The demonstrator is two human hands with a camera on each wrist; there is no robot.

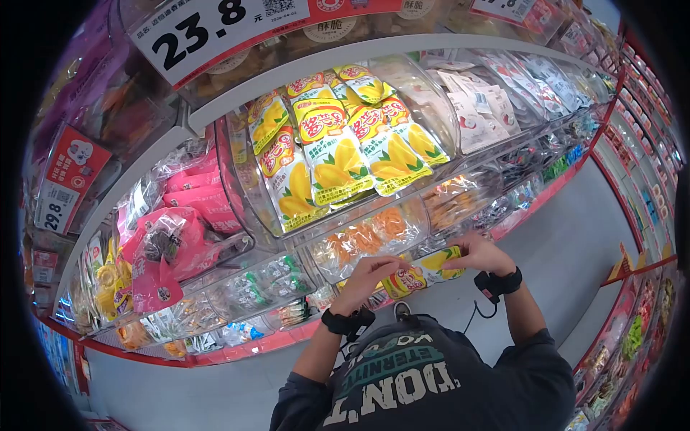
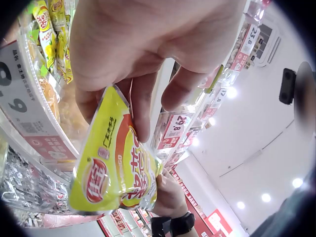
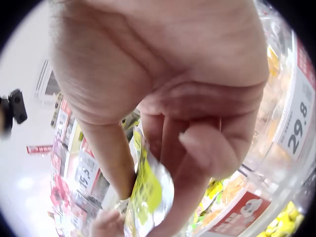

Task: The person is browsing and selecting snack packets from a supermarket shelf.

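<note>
A yellow foil snack pouch [image 1: 420,274] with mango pictures and red lettering is held between both hands in front of the shelves. My left hand [image 1: 374,276] pinches its left end; in the left wrist view the edge of the pouch [image 2: 111,158] sits between the fingers. At the other end, my right hand [image 1: 483,257] grips the pouch between thumb and fingers. The right wrist view shows the shiny end of the pouch [image 3: 148,192] in that grip. Matching yellow pouches [image 1: 338,154] fill a clear bin above the hands.
Pink bags [image 1: 169,248] lie in the bin to the left, white pouches [image 1: 478,108] to the right. Below are bins of orange snacks [image 1: 366,237]. A price sign [image 1: 223,32] hangs at the top. Grey floor [image 1: 553,251] runs between the shelf and the right-hand racks.
</note>
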